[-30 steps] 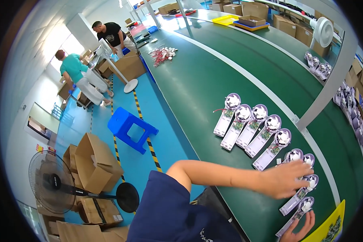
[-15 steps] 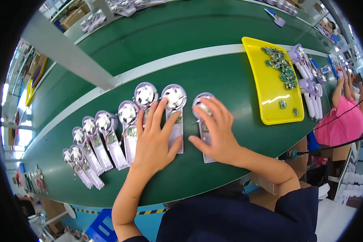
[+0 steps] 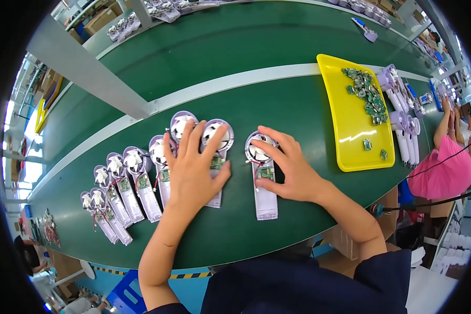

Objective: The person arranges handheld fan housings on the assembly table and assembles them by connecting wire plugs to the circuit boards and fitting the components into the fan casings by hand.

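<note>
Toward the left end of the worktop (image 3: 235, 235), a row of pale purple fan housings (image 3: 124, 189) slants along the near edge. The left grip (image 3: 193, 170) spreads over the row's right end, fingers and thumb apart. Beside it, a single fan housing (image 3: 266, 205) lies with its foot toward the near edge; the right grip (image 3: 285, 167) straddles it, whether pinching cannot be told. Farther right, a yellow tray (image 3: 350, 153) holds green circuit boards (image 3: 374, 104).

Plain navy short-sleeved top (image 3: 309, 287)
</note>
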Tool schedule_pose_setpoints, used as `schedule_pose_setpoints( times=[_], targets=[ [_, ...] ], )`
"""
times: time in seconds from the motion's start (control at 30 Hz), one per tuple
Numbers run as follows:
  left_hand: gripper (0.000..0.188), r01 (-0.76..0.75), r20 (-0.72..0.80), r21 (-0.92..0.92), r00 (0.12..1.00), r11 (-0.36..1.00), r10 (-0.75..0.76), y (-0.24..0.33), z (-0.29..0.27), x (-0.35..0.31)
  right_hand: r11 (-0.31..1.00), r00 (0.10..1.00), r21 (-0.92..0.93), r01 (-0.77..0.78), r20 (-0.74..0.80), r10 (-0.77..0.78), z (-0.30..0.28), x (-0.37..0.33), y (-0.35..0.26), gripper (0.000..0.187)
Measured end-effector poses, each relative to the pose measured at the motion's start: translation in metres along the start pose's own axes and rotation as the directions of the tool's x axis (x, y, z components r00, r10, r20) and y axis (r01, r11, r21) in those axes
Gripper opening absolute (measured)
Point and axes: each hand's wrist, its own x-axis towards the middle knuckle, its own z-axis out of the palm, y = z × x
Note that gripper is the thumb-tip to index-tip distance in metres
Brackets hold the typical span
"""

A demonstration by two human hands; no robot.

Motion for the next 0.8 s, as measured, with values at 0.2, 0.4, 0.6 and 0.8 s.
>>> schedule_pose_setpoints(
  times=[0.2, 0.4, 0.6, 0.8],
  targets=[
    [0.071, -0.01, 0.095, -0.03, 0.995, 1.0, 0.013, -0.013, -0.017, -0.007, 1.0, 0.996, -0.014, -0.021, -0.085, 0.02, 0.013, -0.001, -0.006, 0.078],
    [0.067, -0.027, -0.203, -0.459, 0.976, 0.888, -0.075, 0.025, -0.018, -0.036, 0.995, 0.981, 0.042, 0.089, -0.174, -0.081, -0.008, 0.016, -0.011, 0.052],
    [0.079, 0.2, 0.088, -0.661, 0.978, 0.723, -0.19, 0.076, 0.019, -0.043, 0.99, 0.985, 0.028, 0.139, -0.107, -0.136, -0.001, 0.022, -0.005, 0.032],
    [0.037, 0.314, 0.207, -0.784, 0.945, 0.535, -0.252, 0.061, 0.035, -0.036, 0.99, 0.978, -0.071, 0.125, -0.16, -0.135, -0.002, 0.022, -0.002, 0.022]
  ],
)
